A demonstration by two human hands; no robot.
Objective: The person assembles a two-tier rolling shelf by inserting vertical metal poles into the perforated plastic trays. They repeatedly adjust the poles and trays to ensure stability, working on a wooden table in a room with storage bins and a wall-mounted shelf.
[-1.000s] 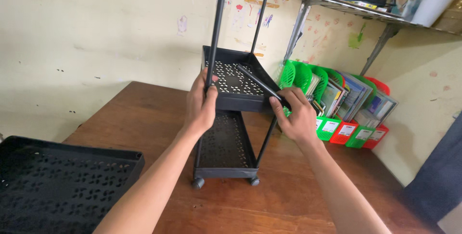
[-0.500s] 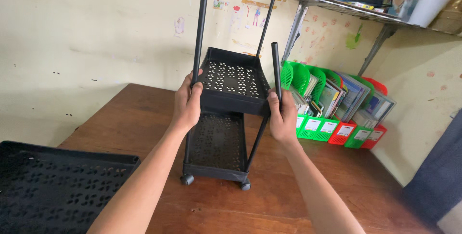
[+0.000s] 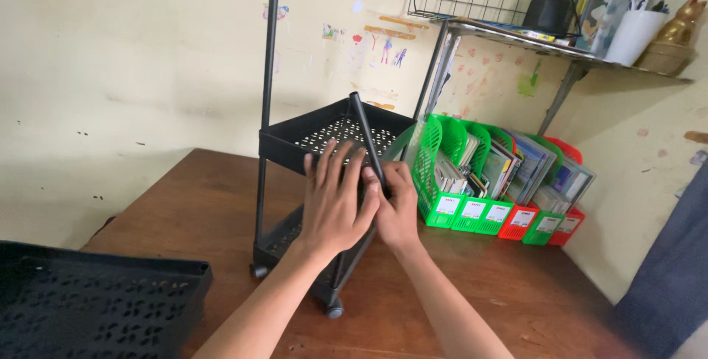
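On one wooden table (image 3: 472, 285), two hands (image 3: 335, 204) (image 3: 398, 208) grip one black pole (image 3: 365, 137).

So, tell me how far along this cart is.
Done: two trays on wheels, upper tray on tall pole. In hand: right hand holds a short pole at the tray's corner, left hand beside it. Left: spare tray lies on the table.

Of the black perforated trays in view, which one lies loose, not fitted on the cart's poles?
The tray at bottom left, lying apart on the wooden table. The other two are mounted on the wheeled cart: the upper tray by both hands, the bottom tray just above the wheels.
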